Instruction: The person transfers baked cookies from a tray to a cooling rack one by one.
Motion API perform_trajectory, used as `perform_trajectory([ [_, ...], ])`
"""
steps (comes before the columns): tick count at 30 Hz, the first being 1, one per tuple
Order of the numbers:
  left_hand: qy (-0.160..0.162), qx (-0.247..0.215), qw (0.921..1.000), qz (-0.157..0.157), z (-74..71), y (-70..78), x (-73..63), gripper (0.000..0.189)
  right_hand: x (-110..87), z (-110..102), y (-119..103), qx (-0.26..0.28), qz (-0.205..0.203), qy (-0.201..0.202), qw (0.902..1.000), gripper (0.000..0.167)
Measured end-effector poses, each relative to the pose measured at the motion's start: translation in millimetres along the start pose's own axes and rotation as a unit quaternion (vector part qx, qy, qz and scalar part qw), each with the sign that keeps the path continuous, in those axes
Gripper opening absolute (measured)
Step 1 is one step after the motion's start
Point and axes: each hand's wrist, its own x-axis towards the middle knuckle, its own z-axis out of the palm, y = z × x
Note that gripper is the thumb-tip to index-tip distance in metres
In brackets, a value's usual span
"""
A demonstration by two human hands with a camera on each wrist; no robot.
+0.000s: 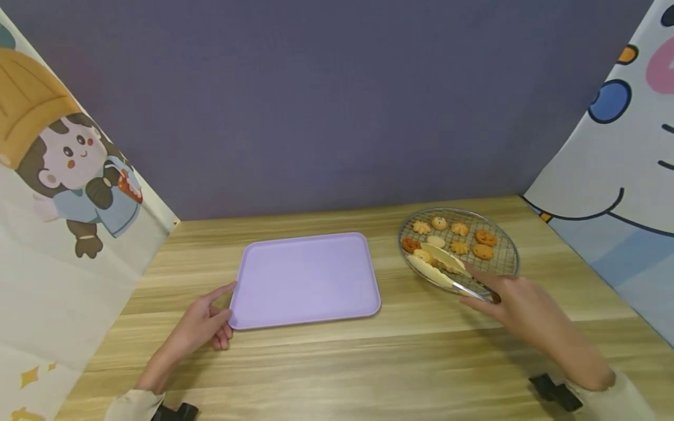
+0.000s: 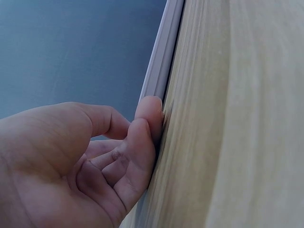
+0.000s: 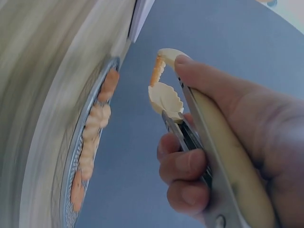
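Observation:
My right hand [image 1: 518, 298] grips food tongs [image 3: 190, 109] with cream scalloped tips. An orange-brown ridged cookie [image 3: 156, 71] sits between those tips in the right wrist view. In the head view the tips overlap the near left part of a round wire rack [image 1: 505, 257]. Several cookies [image 1: 460, 228] of different shapes lie on the rack. On the other side, my left hand [image 1: 197, 324] touches the near left edge of a flat lilac tray [image 1: 305, 280] with index finger and thumb. Its other fingers [image 2: 128, 185] bend loosely beside the rim.
The tray and the rack stand side by side on a wood-grain table [image 1: 316, 374]. A dark grey-blue panel [image 1: 337, 105] closes off the back. Printed cartoon panels [image 1: 79, 175] flank both sides.

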Motion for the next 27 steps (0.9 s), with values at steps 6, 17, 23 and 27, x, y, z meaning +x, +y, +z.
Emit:
perform_trajectory([
  [6,0.003,-0.001,1.0,0.001,0.6,-1.3,-1.4,0.063,-2.6,-2,16,-0.008,-0.001,0.016,0.9998,0.062],
  [17,0.001,-0.002,1.0,0.001,1.2,-2.5,0.7,0.063,-15.7,-17,42,-0.017,0.063,-0.01,0.9978,0.067],
  [23,0.003,0.007,1.0,-0.004,0.7,-0.5,1.3,0.063,-24.8,-23,51,-0.026,0.108,-0.046,0.9927,0.072],
  [27,0.002,0.012,0.9999,-0.003,-0.1,0.4,0.9,0.062,-28.1,-23,56,-0.022,0.125,-0.075,0.989,0.075],
])
